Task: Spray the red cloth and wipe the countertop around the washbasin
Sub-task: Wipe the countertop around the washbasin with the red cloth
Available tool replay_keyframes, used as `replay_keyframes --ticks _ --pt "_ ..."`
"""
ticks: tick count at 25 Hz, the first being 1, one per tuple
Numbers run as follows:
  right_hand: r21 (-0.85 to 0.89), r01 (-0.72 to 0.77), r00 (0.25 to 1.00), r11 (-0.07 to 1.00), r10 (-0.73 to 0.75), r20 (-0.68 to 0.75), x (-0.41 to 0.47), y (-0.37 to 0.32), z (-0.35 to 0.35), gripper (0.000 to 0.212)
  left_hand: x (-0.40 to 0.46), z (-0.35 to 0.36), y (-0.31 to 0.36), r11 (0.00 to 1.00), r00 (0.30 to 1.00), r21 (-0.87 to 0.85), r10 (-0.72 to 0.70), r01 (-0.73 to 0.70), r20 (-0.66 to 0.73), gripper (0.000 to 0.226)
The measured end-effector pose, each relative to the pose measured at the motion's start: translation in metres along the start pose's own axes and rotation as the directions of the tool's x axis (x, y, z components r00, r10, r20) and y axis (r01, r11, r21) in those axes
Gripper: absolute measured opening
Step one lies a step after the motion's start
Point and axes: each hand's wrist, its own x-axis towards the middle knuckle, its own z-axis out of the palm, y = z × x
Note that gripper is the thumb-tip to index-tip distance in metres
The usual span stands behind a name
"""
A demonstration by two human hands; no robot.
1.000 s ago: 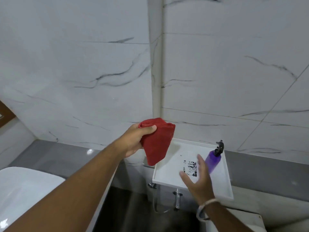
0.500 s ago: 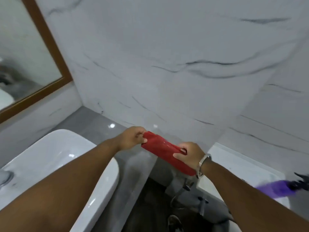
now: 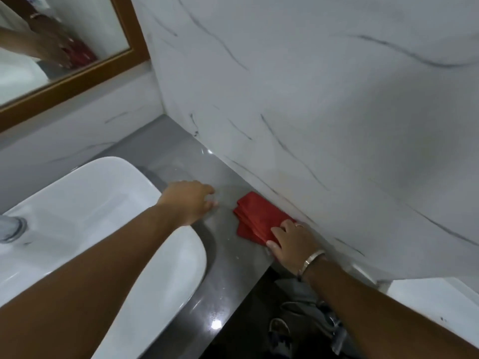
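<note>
Now the wiping step begins, judging by how things lie. Using the washbasin [image 3: 98, 229] as landmark: nearest, right of its front corner, the right hand [image 3: 293, 242] lies flat, fingers spread, palm pressing the near end of the red cloth [image 3: 256, 221]. Not a grip, just a press-down. Half a second ago both hands held that cloth stretched in the air over the gap; now it is down, folded, on the grey countertop [image 3: 228, 281], right of the basin and touching the foot of the marble wall [image 3: 324, 112]. A bangle [image 3: 312, 257] sits on that wrist.

Further back, just beside the basin's right rim, the left hand [image 3: 191, 200] has let go of the cloth. It hovers open, fingers loose, holding nothing, fingertips close to the counter; contact unclear, some blur.

The spray bottle seen a second ago is out of frame, so spraying looks done — a judgement only. Counter strip behind the basin, towards the corner, still to wipe. Farthest, above the basin's back left, the mirror [image 3: 51, 35] reflects the hands and cloth.
</note>
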Motion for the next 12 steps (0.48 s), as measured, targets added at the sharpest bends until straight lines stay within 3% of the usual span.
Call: replay_keyframes --ticks 3,6,10,12 --pt "0.030 0.083 0.990 0.996 -0.079 -0.113 0.009 -0.001 0.015 0.065 -0.014 0.004 -0.012 0.999 0.987 0.002 0.041 -0.041 -0.155 0.058" --pt "-0.045 0.225 0.966 0.973 -0.229 -0.120 0.024 0.001 0.028 0.074 -0.009 0.010 -0.008 0.997 0.983 0.062 0.059 -0.049 -0.172 0.061" --pt "0.056 0.046 0.992 0.997 -0.039 -0.123 0.066 -0.038 0.019 0.069 -0.007 0.013 -0.013 0.999 0.968 0.022 0.054 -0.050 -0.246 0.058" --pt "0.040 0.148 0.980 0.988 -0.141 -0.143 0.054 -0.069 0.032 0.068 -0.006 0.013 -0.013 0.998 0.962 0.012 0.060 -0.059 -0.267 0.061"
